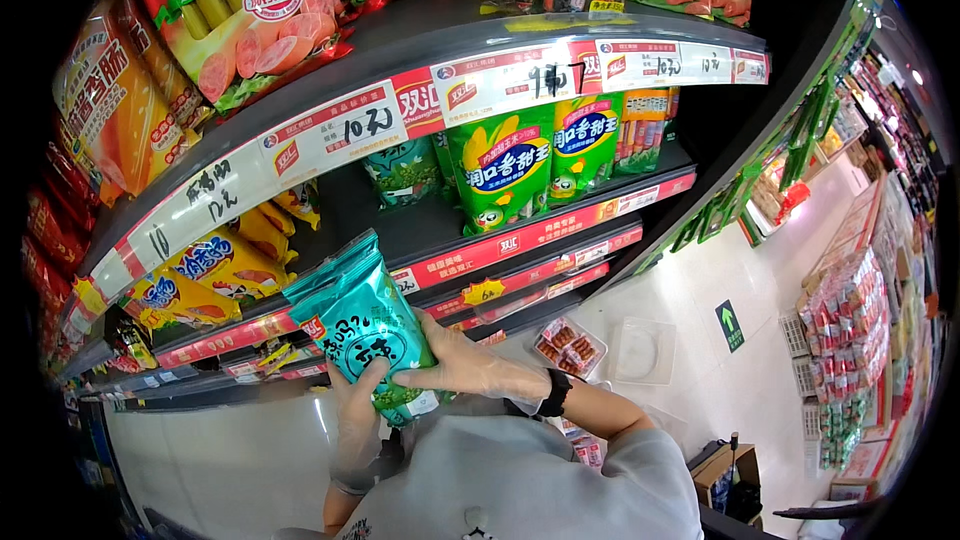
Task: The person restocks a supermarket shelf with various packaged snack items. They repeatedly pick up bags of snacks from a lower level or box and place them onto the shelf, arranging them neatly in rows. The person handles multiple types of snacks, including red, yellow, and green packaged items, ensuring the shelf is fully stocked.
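Note:
My left hand and my right hand, both in thin clear gloves, grip a teal plastic snack bag near its lower half, in front of the shelves. The bag is tilted, with its sealed top edge towards the upper left. Behind it, a shelf holds green sausage bags standing upright, with a similar teal bag to their left. Yellow sausage packs lie on the shelf at the left.
Large sausage packs fill the upper shelf above a price-label strip. On the floor at the right are a tray of packaged food, a clear plastic container and a cardboard box. Stacked packaged goods stand farther right.

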Action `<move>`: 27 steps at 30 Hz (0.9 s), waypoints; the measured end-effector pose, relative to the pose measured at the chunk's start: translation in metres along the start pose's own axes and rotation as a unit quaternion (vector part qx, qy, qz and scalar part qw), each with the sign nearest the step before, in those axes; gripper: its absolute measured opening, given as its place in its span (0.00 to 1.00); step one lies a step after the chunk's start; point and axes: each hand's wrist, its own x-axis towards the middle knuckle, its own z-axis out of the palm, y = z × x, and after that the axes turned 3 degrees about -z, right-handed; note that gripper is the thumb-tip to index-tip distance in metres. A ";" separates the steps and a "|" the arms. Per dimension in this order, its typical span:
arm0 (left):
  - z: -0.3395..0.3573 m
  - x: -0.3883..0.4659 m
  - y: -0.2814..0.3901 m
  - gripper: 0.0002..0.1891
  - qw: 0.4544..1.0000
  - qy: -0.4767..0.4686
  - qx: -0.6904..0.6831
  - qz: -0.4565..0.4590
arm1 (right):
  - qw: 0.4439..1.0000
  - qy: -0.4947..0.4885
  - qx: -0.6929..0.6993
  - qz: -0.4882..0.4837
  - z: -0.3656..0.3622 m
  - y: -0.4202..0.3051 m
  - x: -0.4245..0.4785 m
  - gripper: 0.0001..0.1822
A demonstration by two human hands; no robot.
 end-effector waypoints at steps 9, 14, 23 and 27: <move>0.002 -0.001 0.001 0.43 1.000 -0.001 0.007 -0.009 | 0.999 -0.014 0.027 0.017 -0.003 -0.005 -0.002 0.51; 0.008 -0.006 0.006 0.42 1.000 -0.003 -0.002 -0.004 | 0.999 -0.016 0.027 0.012 -0.002 0.002 0.000 0.53; -0.020 -0.009 0.003 0.38 0.992 0.087 -0.042 0.080 | 0.991 0.053 -0.111 -0.062 -0.033 -0.009 0.025 0.46; -0.036 -0.016 0.005 0.38 0.990 0.089 -0.069 0.085 | 0.978 0.179 -0.091 -0.061 -0.054 -0.012 0.047 0.40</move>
